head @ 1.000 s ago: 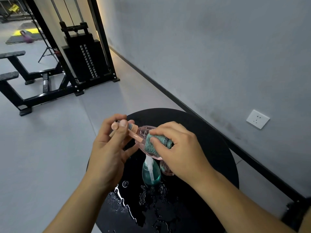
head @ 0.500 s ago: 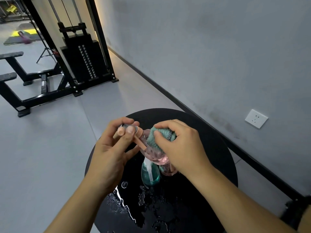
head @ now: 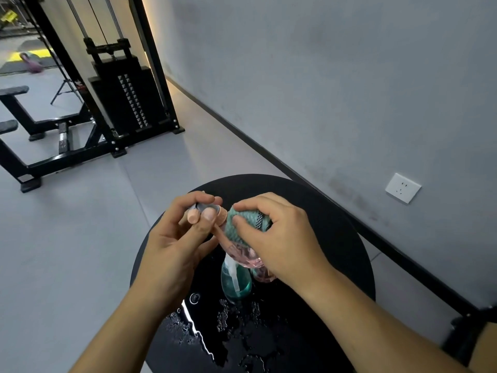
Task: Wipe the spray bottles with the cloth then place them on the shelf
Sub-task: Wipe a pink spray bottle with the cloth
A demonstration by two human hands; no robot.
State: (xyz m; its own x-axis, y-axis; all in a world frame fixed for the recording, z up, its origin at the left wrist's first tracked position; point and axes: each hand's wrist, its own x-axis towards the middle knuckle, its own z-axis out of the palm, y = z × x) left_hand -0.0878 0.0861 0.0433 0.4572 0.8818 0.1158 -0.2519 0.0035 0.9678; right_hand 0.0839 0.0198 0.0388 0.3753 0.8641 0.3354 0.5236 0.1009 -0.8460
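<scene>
My left hand (head: pixel 177 243) pinches the peach spray head of a clear pink spray bottle (head: pixel 243 255), held tilted above a round black table (head: pixel 330 238). My right hand (head: pixel 279 238) grips a teal cloth (head: pixel 242 224) and presses it against the bottle's upper body. Below them a teal spray bottle (head: pixel 236 281) with a white trigger stands on the table. Part of another pink bottle (head: pixel 265 275) shows beside it, mostly hidden under my right hand. No shelf is in view.
Water drops and a wet streak (head: pixel 199 335) lie on the table's near side. A grey wall with a white socket (head: pixel 402 187) runs along the right. A black cable weight machine (head: pixel 126 98) and a bench (head: pixel 16 109) stand on the grey floor at the far left.
My right hand has slid the cloth up the pink bottle toward its neck. My left hand keeps its hold on the spray head. The view has shifted slightly.
</scene>
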